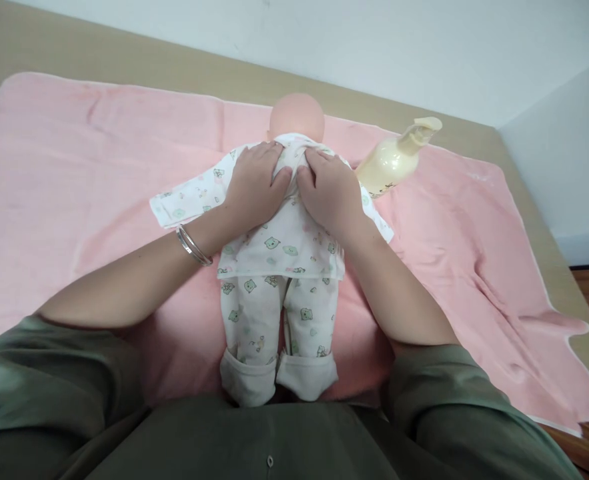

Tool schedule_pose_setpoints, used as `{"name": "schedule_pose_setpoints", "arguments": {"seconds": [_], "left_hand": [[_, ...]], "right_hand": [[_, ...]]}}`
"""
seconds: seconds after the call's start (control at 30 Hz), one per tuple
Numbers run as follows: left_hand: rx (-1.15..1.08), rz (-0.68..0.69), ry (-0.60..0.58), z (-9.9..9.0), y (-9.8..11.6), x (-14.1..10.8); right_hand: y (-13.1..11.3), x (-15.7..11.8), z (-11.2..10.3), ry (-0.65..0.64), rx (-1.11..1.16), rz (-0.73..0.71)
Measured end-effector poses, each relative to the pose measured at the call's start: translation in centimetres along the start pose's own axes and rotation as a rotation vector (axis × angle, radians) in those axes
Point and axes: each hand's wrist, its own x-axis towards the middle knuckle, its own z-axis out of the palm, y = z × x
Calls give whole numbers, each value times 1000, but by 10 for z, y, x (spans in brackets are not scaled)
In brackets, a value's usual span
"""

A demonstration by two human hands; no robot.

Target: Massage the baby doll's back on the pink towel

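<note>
A baby doll (pixel 297 115) lies on a pink blanket with its bald head away from me and no face showing. It wears a white printed top (pixel 294 247) and matching trousers (pixel 307 313) with turned-up cuffs. My left hand (pixel 257 180) rests flat on the left of the doll's upper back, fingers stretched toward the shoulder. On the other side, my right hand (pixel 331 190) lies flat in the same way, its thumb close to the left thumb. Both palms press on the cloth, which wrinkles between them. Neither hand grips anything.
Right of the doll, a pale yellow pump bottle (pixel 391 160) leans on the pink blanket (pixel 439 267). The blanket covers most of a wooden table (pixel 174 63). A white wall (pixel 374 47) stands behind it, and brown wood shows past the right edge.
</note>
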Motion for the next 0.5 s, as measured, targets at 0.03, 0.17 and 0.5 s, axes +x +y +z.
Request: {"name": "schedule_pose_setpoints", "arguments": {"seconds": [0.03, 0.17, 0.5], "left_hand": [[-5, 0, 1, -1, 0, 0], [15, -20, -12, -6, 9, -5], [97, -28, -38, -16, 38, -30]], "right_hand": [[0, -1, 1, 8, 7, -5], [-2, -6, 4, 25, 22, -27], [12, 5, -22, -156, 42, -59]]}}
